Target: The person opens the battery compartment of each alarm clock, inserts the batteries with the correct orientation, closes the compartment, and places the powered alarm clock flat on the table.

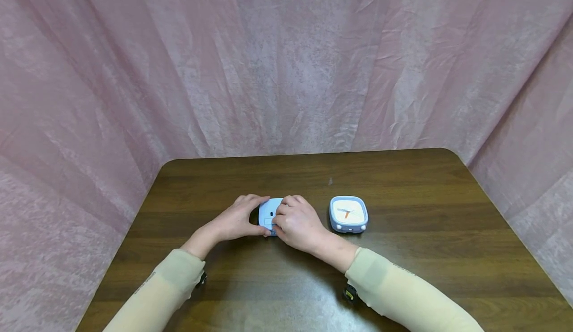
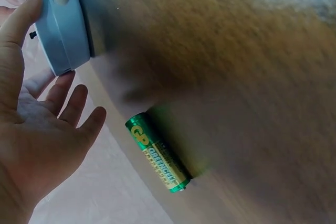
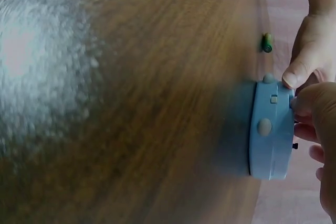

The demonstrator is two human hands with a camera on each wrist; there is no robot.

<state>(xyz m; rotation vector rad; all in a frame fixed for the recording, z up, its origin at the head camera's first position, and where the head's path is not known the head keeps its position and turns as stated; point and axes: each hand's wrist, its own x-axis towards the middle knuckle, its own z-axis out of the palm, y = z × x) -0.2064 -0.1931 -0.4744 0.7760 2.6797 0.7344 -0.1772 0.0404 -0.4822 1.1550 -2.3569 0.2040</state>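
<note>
The left hand [image 1: 233, 221] gripped the clock [image 1: 266, 209], back up between both hands; the right hand [image 1: 301, 225] touched it, any pinch hidden. Likely light, stiff and slick, it suited a rim hold.

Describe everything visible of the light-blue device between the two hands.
The light-blue device is a rounded-cornered case that looks like smooth plastic. It rests on the wooden table. Its upper side shows a small black knob and panel outlines; the edge toward the person carries two pale round bumps, a small square piece between them and a seam. The left hand grips it across near and far edges; the right hand touches its upper side, hiding part.
</note>
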